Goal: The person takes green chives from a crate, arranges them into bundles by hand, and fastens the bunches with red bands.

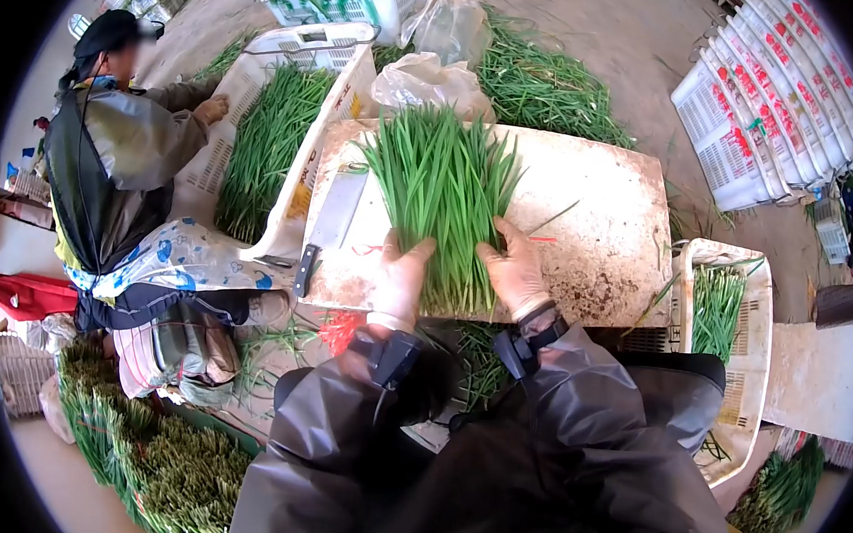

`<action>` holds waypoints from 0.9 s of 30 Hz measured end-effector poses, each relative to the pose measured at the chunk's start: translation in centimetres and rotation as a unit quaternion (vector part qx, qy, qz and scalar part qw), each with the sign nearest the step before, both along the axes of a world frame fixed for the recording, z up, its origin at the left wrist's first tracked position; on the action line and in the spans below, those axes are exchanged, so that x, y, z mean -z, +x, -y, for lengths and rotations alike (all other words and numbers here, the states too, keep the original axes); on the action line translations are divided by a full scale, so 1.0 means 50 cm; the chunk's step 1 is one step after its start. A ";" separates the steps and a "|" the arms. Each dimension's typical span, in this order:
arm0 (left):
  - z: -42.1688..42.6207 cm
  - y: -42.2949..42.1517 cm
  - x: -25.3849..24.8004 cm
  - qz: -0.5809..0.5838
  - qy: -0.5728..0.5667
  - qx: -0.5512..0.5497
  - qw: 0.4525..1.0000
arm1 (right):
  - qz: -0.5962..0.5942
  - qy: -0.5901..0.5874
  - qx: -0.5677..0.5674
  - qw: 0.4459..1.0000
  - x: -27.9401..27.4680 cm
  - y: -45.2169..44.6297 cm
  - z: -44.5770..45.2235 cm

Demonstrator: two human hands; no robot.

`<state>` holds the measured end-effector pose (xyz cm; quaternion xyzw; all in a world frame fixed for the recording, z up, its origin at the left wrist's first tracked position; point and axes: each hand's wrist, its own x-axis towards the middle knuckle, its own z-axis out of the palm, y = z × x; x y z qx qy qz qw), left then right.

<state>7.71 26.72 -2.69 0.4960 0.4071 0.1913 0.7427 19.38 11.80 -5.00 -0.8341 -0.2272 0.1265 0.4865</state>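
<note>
Left hand (pixel 405 273) and right hand (pixel 516 268) flank a green leafy bundle (pixel 443 194) left of center on the pale desk (pixel 610 214), their grip clamped around its near part, apparently keeping stalks aligned, while a knife (pixel 338 210) lies apart at left.

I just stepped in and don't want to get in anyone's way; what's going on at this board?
The left hand and right hand hold a wide bunch of long green leaf stalks between them on the pale, stained board. A broad-bladed, black-handled knife lies to their left. A co-worker reaches toward a white plastic crate of similar greens.
</note>
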 end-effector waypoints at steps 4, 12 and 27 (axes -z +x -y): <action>0.008 0.005 0.061 -0.058 0.109 0.001 0.992 | 0.031 0.029 0.048 0.998 0.022 -0.053 -0.047; -0.018 0.006 0.045 0.012 0.030 -0.003 0.999 | -0.113 0.103 0.039 0.987 0.052 -0.051 -0.068; -0.027 0.013 0.020 -0.021 0.016 -0.027 0.999 | -0.066 0.021 0.105 0.992 0.087 0.062 0.022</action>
